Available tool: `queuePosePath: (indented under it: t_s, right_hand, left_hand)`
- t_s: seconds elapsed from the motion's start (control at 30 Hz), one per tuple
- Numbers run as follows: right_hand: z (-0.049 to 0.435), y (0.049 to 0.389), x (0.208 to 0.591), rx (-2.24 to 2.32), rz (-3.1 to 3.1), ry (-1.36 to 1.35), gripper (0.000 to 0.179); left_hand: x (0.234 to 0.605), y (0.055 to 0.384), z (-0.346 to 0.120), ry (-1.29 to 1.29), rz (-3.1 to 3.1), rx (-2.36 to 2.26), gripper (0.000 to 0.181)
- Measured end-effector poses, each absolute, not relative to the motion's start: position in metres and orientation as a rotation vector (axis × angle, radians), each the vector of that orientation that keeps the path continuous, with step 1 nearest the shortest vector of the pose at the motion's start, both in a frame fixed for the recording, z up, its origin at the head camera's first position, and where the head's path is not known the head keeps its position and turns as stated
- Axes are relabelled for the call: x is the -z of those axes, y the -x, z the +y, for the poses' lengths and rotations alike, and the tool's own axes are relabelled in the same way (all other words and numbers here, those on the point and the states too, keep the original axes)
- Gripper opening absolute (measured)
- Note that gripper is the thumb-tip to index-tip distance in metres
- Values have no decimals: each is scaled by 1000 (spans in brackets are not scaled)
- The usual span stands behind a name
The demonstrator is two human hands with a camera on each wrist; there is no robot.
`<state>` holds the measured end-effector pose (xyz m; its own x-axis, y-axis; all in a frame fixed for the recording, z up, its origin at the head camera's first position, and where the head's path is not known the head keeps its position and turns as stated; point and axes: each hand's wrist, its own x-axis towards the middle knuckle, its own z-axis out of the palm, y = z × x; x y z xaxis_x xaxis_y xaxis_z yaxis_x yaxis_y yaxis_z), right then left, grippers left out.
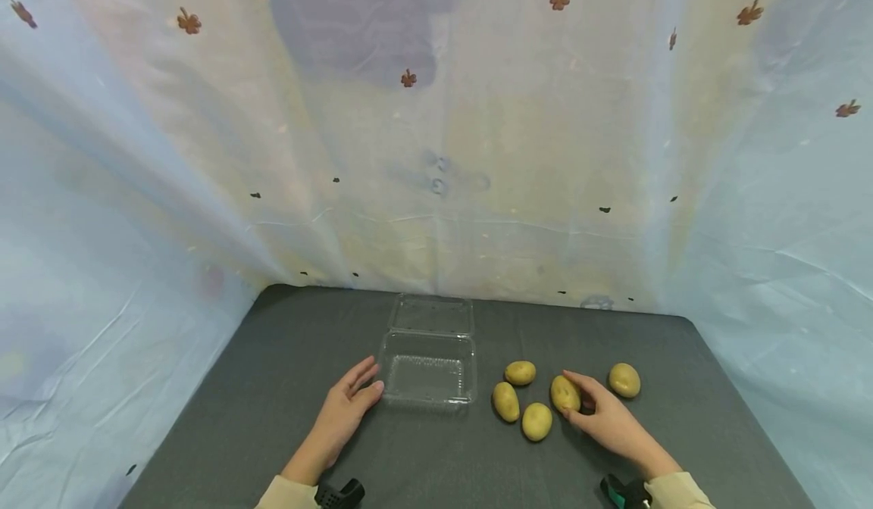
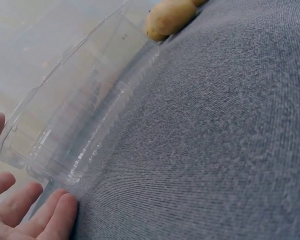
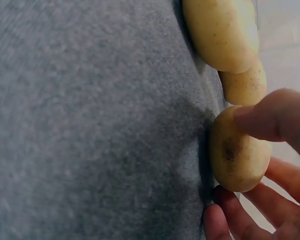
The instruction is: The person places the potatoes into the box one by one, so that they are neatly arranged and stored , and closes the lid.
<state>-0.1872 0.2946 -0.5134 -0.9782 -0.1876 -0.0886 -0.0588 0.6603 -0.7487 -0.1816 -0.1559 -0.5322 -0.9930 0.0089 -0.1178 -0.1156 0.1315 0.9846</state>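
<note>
A clear plastic clamshell box (image 1: 427,380) lies on the dark cloth with its lid (image 1: 433,316) folded back away from me. Just at the box's left side is my left hand (image 1: 341,410), its fingers relaxed and holding nothing; whether the fingertips touch the wall I cannot tell. My right hand (image 1: 609,422) grips a yellow potato (image 1: 564,394) between thumb and fingers. In the right wrist view this potato (image 3: 235,155) shows a dark spot and sits at the cloth. Left of it are three more potatoes: one farther back (image 1: 520,373), one leftmost (image 1: 505,402), one nearer me (image 1: 536,422).
Another potato (image 1: 624,380) lies to the right, beyond my right hand. The dark grey cloth (image 1: 436,463) covers the table. A pale plastic sheet (image 1: 436,153) with leaf marks hangs behind the table and along both sides.
</note>
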Motion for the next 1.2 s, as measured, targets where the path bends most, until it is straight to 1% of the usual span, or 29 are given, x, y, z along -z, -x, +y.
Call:
queuePosePath:
  t_s: [0.23,0.43,0.63,0.97,1.2]
  right_hand:
    - [294,188,513,1191,2731,146,71]
    - [294,191,515,1149,2763,162,76]
    - [293,193,513,1163,2742,148,75]
    - [291,194,518,1235,2742,49,72]
    - [290,193,517,1240,2791,2,72]
  left_hand:
    - [533,180,-156,91,2291,-1999,60]
    - [536,179,-157,79,2290,-2008,58]
    - [537,179,-157,71,2297,-1991,56]
    - [542,178,-157,41,2310,-1988,55]
    - [545,180,-158,71,2289,-1990,54]
